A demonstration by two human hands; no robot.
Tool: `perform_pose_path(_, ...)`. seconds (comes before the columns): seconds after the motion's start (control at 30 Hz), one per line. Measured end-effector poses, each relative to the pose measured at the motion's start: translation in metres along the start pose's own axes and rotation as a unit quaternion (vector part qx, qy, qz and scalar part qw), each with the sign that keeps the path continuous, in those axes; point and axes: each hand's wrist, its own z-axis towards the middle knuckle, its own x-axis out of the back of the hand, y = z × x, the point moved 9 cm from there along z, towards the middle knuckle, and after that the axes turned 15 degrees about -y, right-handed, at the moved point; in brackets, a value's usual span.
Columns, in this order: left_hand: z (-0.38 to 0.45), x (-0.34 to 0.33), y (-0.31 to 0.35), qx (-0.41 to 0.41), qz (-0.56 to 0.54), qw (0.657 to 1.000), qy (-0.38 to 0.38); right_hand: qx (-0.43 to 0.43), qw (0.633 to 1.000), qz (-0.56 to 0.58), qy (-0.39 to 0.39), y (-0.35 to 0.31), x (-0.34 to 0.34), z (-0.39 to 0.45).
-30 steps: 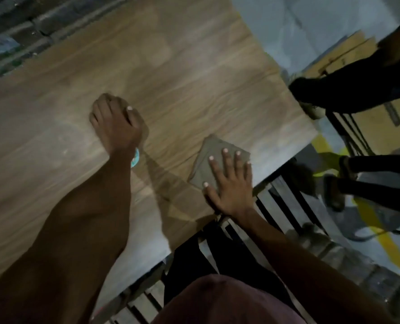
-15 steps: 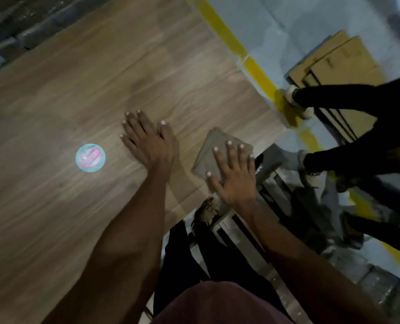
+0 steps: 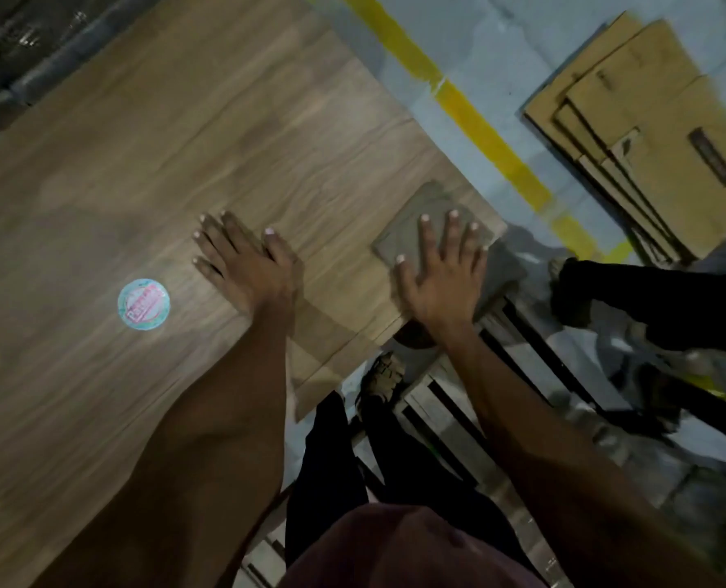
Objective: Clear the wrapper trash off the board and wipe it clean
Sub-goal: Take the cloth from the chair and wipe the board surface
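The wooden board (image 3: 225, 133) lies flat with its near right corner over a slatted pallet (image 3: 450, 418). The right hand (image 3: 442, 278) lies flat on a folded grey cloth (image 3: 420, 222) at that corner, its fingers (image 3: 427, 235) straight and spread, pressing rather than clutching. The left hand (image 3: 242, 261) rests palm-down on bare wood near the middle of the near edge, fingers extended and holding nothing. A round blue-and-pink wrapper (image 3: 143, 304) lies on the board to the left of the left hand, apart from it and well apart from the cloth.

The step in hand looks like the start of the wipe, with that one piece of trash not yet removed. It would go best if the left hand first picks the wrapper off the surface, pinching an edge since it lies flat, so the cloth does not merely push it along. The right hand should then keep the whole palm on the cloth so the fold does not bunch, and sweep in long overlapping strokes along the grain from the corner leftward. The free hand can brace the board, since its corner overhangs the pallet and could shift under a hard push. Another person's legs (image 3: 658, 299) stand close beside that corner, near flattened cardboard boxes (image 3: 649, 120) on the floor, so strokes are better directed away from them.
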Motion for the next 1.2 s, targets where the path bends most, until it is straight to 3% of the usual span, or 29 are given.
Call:
perform_pose_path(0.1, -0.001, 0.002, 0.000, 0.000, -0.001, 1.000, 0.009, -0.078, 0.996, 0.048, 0.013, 0.014, 0.009, 0.013)
perform_pose_path(0.17, -0.003, 0.003, 0.001, -0.001, -0.002, 1.000, 0.012, -0.064, 0.997, 0.036, 0.001, -0.004, 0.001, 0.007)
perform_pose_path(0.3, -0.004, 0.004, 0.001, -0.010, -0.017, 1.000, 0.016, 0.192, 0.979, -0.070, -0.023, -0.062, -0.020, -0.015)
perform_pose_path(0.33, -0.003, 0.004, 0.001, -0.009, -0.018, 1.000, 0.018, 0.218, 0.973, -0.077, -0.013, -0.062, -0.015, -0.010)
perform_pose_path(0.4, -0.003, 0.004, 0.001, -0.008, -0.016, 1.000, 0.023, 0.162, 0.985, -0.065, -0.011, -0.046, -0.003, 0.013)
perform_pose_path(0.5, -0.004, 0.004, 0.001, -0.009, -0.020, 0.999, 0.030, -0.071, 0.996, 0.048, 0.016, -0.014, 0.016, 0.048)
perform_pose_path(0.57, -0.004, 0.004, 0.001, -0.009, -0.024, 0.999, 0.034, -0.147, 0.985, 0.092, 0.026, -0.026, 0.016, 0.052)
perform_pose_path(0.6, -0.005, 0.003, 0.001, -0.009, -0.025, 0.999, 0.036, -0.124, 0.989, 0.080, 0.017, -0.045, 0.012, 0.052)
perform_pose_path(0.67, -0.006, 0.006, 0.001, -0.011, -0.026, 0.999, 0.044, 0.037, 0.999, -0.001, -0.012, -0.101, -0.003, 0.045)
perform_pose_path(0.73, -0.007, 0.009, 0.003, -0.017, -0.033, 0.998, 0.052, 0.207, 0.975, -0.075, -0.017, -0.141, -0.014, 0.032)
perform_pose_path(0.77, -0.008, 0.009, 0.004, -0.021, -0.037, 0.998, 0.052, 0.240, 0.967, -0.081, -0.007, -0.146, -0.011, 0.036)
perform_pose_path(0.83, -0.007, 0.008, 0.004, -0.024, -0.037, 0.998, 0.047, 0.195, 0.978, -0.067, 0.014, -0.134, 0.002, 0.057)
perform_pose_path(0.9, -0.006, 0.007, 0.003, -0.021, -0.040, 0.998, 0.035, 0.054, 0.998, -0.022, 0.024, -0.111, 0.017, 0.085)
perform_pose_path(0.97, -0.006, 0.006, 0.002, -0.018, -0.040, 0.999, 0.028, -0.089, 0.994, 0.047, 0.040, -0.095, 0.025, 0.100)
perform_pose_path(1.03, -0.006, 0.007, 0.002, -0.011, -0.036, 0.999, 0.030, -0.147, 0.984, 0.090, 0.046, -0.108, 0.024, 0.100)
perform_pose_path(1.1, -0.005, 0.006, 0.001, -0.010, -0.033, 0.999, 0.027, -0.060, 0.997, 0.043, 0.028, -0.145, 0.015, 0.093)
perform_pose_path(1.2, -0.004, 0.004, 0.001, -0.014, -0.036, 0.999, 0.008, 0.188, 0.979, -0.075, -0.009, -0.195, -0.004, 0.077)
